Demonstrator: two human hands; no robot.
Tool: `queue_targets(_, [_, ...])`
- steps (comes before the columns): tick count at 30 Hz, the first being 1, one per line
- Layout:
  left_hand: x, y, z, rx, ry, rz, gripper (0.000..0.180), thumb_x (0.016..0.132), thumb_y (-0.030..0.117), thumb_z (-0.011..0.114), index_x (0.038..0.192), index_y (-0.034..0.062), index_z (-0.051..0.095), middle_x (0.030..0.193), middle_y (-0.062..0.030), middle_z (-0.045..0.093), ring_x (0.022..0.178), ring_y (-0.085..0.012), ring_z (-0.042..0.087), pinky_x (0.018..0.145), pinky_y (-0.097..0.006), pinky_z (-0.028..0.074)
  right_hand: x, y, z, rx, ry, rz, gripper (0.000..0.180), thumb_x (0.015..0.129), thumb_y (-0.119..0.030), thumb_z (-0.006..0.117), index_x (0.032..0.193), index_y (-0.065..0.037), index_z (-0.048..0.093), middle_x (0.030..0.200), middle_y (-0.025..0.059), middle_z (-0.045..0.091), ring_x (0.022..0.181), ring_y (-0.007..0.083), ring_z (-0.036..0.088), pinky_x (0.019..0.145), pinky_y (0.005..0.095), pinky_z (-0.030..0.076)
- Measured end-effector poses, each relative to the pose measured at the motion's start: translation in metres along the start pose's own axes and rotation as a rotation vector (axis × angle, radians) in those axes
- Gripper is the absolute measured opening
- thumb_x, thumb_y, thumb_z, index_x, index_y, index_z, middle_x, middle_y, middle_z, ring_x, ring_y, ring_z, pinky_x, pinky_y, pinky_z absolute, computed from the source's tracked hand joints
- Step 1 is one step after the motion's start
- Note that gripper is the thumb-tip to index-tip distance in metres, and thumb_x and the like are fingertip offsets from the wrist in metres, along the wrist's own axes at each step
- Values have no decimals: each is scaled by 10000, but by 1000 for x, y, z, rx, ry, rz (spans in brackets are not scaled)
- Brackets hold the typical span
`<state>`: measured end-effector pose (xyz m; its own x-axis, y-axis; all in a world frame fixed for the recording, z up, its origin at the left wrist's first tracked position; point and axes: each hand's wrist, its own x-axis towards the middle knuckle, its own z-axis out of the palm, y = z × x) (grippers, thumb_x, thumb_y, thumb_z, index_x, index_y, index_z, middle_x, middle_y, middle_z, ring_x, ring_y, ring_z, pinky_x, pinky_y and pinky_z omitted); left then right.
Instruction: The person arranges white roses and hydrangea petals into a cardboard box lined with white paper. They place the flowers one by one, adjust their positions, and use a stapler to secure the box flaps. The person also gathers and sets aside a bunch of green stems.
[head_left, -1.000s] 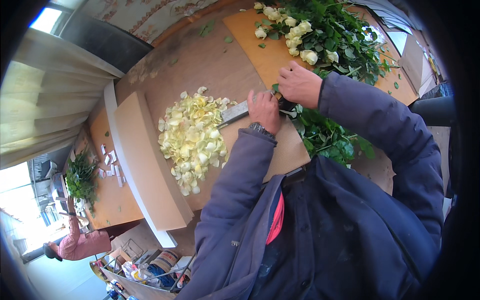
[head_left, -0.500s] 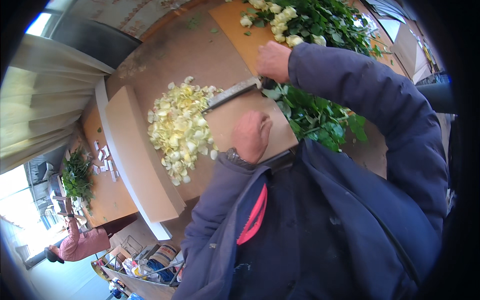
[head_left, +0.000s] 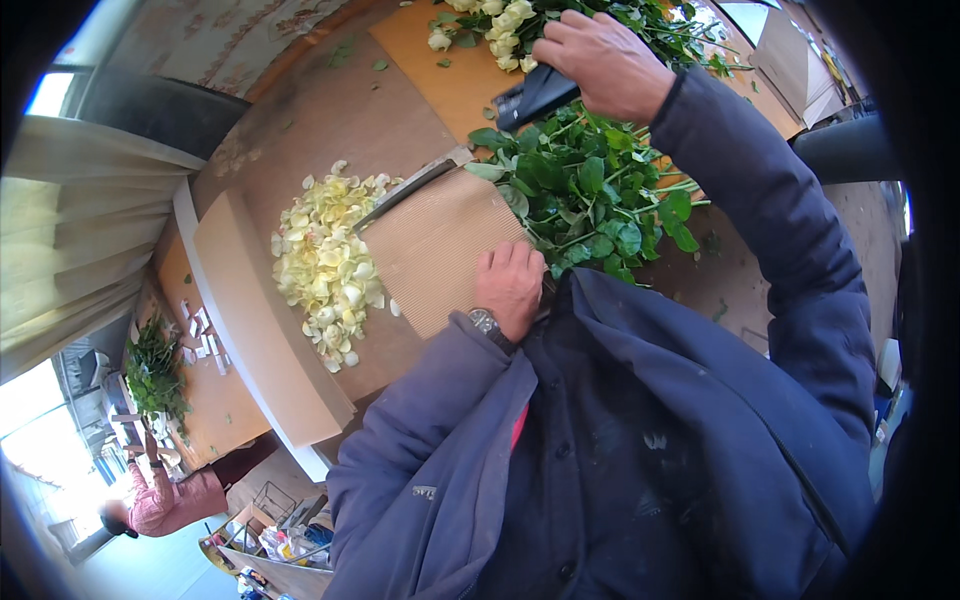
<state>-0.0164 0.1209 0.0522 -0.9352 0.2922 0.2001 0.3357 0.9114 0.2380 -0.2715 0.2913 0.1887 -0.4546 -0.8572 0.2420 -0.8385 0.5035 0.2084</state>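
Note:
My right hand (head_left: 610,65) is closed around a black stapler (head_left: 540,95), raised over the green leaves at the upper right. My left hand (head_left: 512,290) lies on the near right edge of a ribbed cardboard sheet (head_left: 440,245), its fingers stretched over the surface. Along the sheet's far left edge runs a straight metal bar (head_left: 410,190). Green leafy stems (head_left: 590,190) lie right beside the sheet, some reaching to its edge. Cream rose heads (head_left: 508,28) show beyond the stapler.
Loose pale yellow petals (head_left: 330,255) are heaped left of the cardboard. Past them stands a long cardboard panel (head_left: 265,330). A person in pink (head_left: 180,500) works at another table, by a green bunch (head_left: 157,370). A dark pipe (head_left: 850,145) is at the right.
My right hand has risen from the end of the metal bar with the stapler, away from the cardboard. My left hand has gone from curled to stretched out on the sheet. The view has shifted slightly.

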Motion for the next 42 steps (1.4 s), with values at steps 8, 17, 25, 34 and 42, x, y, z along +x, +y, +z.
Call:
queue_targets(8, [-6,-4,14,-152,40,-54,80,807,152,704,817,97,646,889,-68,595,874,-265,610,753,-411,461,-71,-71,12,221,-206,-218,260,682,-91,723,924,-104,630,973,48,573,1019,242,561,851,369,463])
queue_targets(17, [-2,0,13,-218,131,-282,218,757,130,720,966,110,662,906,-85,635,759,-322,657,645,-458,525,-82,-105,14,188,-189,-285,285,710,-138,689,982,-77,628,996,62,560,1038,254,546,995,389,444])
queue_targets(25, [-2,-2,9,-282,137,-277,234,791,94,688,991,98,568,908,-103,576,748,-331,648,616,-468,521,-73,-122,5,62,-164,-360,155,840,-189,636,950,-94,690,1003,36,609,1106,231,561,1187,468,371])
queue_targets(34, [-4,-6,8,-312,62,-299,280,780,148,717,1019,109,576,936,-104,591,776,-345,661,624,-496,525,-66,-143,0,-19,-204,-379,181,872,-209,624,957,-89,729,974,30,605,1113,229,551,1196,481,335])
queue_targets(42, [-11,-17,3,-485,16,-230,345,791,218,771,1061,80,606,974,-131,610,887,-368,648,725,-522,517,-59,-162,0,-150,-210,-398,193,824,-235,648,866,-97,776,916,37,623,1026,236,567,1095,489,383])
